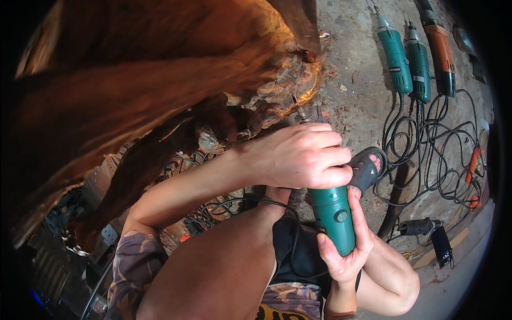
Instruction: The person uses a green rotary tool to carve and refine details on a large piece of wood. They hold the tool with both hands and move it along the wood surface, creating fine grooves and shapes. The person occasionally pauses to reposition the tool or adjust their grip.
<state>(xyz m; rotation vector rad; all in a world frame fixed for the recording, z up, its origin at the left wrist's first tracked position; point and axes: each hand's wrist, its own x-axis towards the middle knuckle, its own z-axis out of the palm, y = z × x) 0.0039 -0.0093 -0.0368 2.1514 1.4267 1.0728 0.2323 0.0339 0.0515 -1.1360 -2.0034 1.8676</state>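
A green die grinder [332, 216] is held in both my hands, tilted with its tip away from me. Wrapped over its front part is my left hand [304, 157], fingers closed. My right hand [349, 248] cups the rear end of the body, thumb on one side and fingers on the other. Beyond my left hand, the metal collet and thin bit [300, 106] point at the lower edge of a large reddish-brown carved wood piece [176, 69]. Whether the bit touches the wood, I cannot tell. A black cord runs from the grinder's rear past my leg.
Two more green die grinders [396, 61] [420, 66] and an orange power tool [440, 50] lie on the concrete floor at the far right. Tangled black cords [421, 144] spread below them. My sandalled foot [368, 169] is beside the grinder. Wood shavings litter the ground.
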